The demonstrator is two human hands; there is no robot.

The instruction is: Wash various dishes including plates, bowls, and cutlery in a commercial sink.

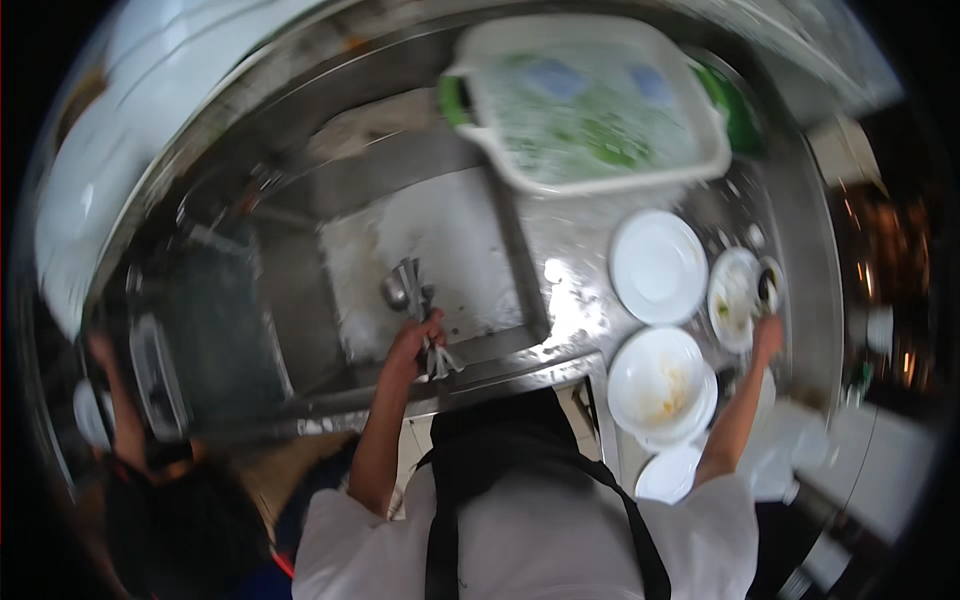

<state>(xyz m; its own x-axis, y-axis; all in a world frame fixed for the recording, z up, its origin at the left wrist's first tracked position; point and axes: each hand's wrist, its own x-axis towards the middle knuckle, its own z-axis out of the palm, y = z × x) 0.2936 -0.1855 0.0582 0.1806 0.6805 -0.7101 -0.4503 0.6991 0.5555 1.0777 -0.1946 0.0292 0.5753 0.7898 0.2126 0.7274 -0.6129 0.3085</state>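
In my left hand (415, 343) is a bunch of metal cutlery (409, 289), spoon heads pointing up, held above a steel sink basin (442, 225) with shallow cloudy water or a whitish bottom. My right hand (768, 334) grips a dark-looking spoon (766, 286) at an oval white dish (733, 300) with food scraps on the steel drainboard. Left of that dish lies a white plate (658, 267). Nearer to me, a white bowl (660, 382) with yellowish food residue rests on other white dishes. The picture is blurred.
A large white tub (525, 176) with green handles, holding foamy water, stands behind the drainboard. Another white dish (670, 474) lies near my right forearm. At the far left a co-worker's arm (124, 405) reaches beside a clear rectangular container (159, 379). A beige cloth (375, 124) lies behind the basin.
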